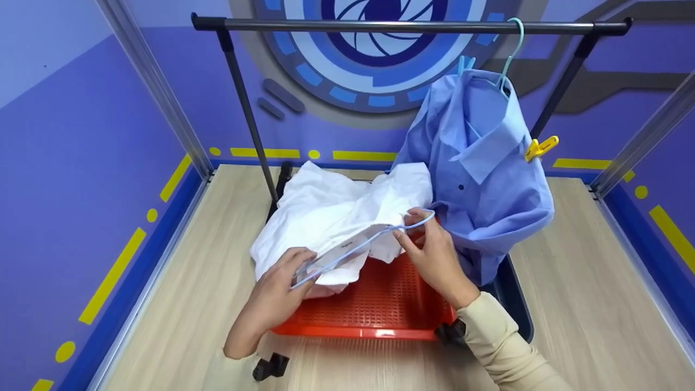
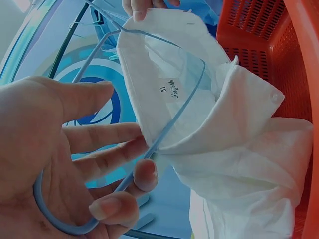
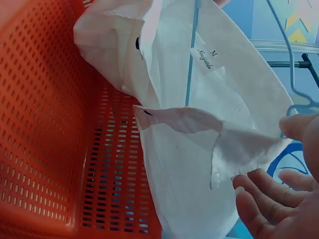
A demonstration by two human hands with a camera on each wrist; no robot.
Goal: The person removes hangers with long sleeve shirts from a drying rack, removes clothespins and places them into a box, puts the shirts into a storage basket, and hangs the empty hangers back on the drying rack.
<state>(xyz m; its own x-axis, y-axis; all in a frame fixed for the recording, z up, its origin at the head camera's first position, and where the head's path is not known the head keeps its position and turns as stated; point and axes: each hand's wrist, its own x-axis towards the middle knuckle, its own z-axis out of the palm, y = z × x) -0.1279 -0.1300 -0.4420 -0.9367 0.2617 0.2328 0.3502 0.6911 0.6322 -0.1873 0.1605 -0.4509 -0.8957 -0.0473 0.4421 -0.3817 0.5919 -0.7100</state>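
Observation:
A white shirt (image 1: pixel 336 201) lies bunched over a red perforated basket (image 1: pixel 380 301), its collar opening turned toward me. Across that opening runs a light blue hanger (image 1: pixel 355 248), partly inside the neck of the shirt. My left hand (image 1: pixel 277 285) has its lower fingers curled round one end of the hanger, while the index and middle fingertips touch the collar edge. At the other side, my right hand (image 1: pixel 437 258) pinches the collar close to the hanger's hook. A size label (image 2: pixel 170 89) shows inside the collar in the left wrist view.
Behind the basket stands a black clothes rack (image 1: pixel 407 26). A blue shirt (image 1: pixel 488 184) hangs from it at the right on a teal hanger (image 1: pixel 518 43), with a yellow clip (image 1: pixel 542 147) on its shoulder. A dark basket (image 1: pixel 518 304) sits under that shirt.

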